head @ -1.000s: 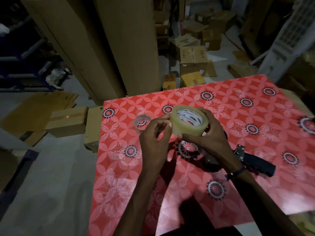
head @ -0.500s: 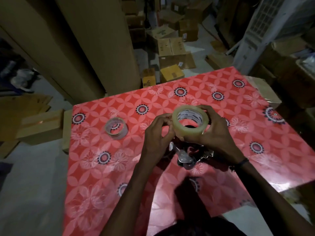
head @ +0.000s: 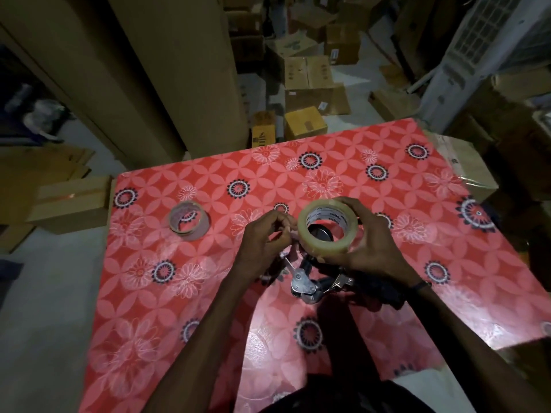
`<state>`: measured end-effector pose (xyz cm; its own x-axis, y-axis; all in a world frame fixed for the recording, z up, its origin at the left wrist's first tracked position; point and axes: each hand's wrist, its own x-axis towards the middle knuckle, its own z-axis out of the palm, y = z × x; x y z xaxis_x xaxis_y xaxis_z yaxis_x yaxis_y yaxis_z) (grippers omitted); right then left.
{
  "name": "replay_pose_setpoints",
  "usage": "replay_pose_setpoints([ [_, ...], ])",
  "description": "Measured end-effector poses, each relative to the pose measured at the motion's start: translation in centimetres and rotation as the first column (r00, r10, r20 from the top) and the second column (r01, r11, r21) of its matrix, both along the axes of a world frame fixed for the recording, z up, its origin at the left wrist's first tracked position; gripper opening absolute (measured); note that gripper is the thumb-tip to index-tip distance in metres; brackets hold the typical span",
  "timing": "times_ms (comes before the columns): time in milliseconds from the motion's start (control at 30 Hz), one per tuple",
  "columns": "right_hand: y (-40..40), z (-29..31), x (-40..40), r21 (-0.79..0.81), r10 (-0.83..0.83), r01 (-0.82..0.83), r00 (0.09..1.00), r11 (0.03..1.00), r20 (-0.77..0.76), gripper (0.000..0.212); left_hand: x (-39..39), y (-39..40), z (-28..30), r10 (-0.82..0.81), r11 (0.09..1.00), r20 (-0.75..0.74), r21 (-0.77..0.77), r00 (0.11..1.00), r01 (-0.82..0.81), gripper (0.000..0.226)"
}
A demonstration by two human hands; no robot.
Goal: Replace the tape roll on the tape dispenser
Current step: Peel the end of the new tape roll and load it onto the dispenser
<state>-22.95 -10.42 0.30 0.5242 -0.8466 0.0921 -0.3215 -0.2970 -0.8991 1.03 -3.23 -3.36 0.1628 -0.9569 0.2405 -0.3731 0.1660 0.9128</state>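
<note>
Since the earlier frame the fresh tape roll [head: 327, 226] has tipped, its bore now facing up toward the camera, axis near vertical; right hand [head: 362, 244] fingers wrap it above the dispenser [head: 310, 283] mid-tabletop [head: 387, 144]; left hand [head: 265, 242] fingers pinch at its edge, likely freeing the tape end; next, seat it on the hub; the spent roll [head: 188, 219] lies toward the left edge.

Since a second ago the view has swung right and down, so the nearly spent roll [head: 188, 220] now sits well left of the hands rather than just beside them. The full tape roll [head: 327, 229] has tipped, showing its open core from above, with the dispenser's hub visible through it. The tape dispenser [head: 310, 281] now lies mostly under the right hand [head: 365, 248], handle hidden.
</note>
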Motion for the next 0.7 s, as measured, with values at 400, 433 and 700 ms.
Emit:
replay_pose_setpoints([
  [400,0.4,-2.3,0.4,-0.08,0.023,-0.021,0.999,0.997,0.026,0.095,0.2,0.6,-1.7,0.146,0.989,0.038,0.031,0.989,-0.147,0.002],
  [433,0.5,-2.5,0.4,-0.08,0.018,-0.016,0.999,0.997,0.028,0.094,0.3,0.7,-1.8,0.157,0.987,0.036,0.02,0.987,-0.158,0.002],
  [700,0.5,-3.4,0.7,-0.087,-0.006,0.005,1.0,0.996,-0.014,0.099,0.9,0.7,-2.8,0.174,0.984,0.057,0.035,0.983,-0.177,0.011],
])
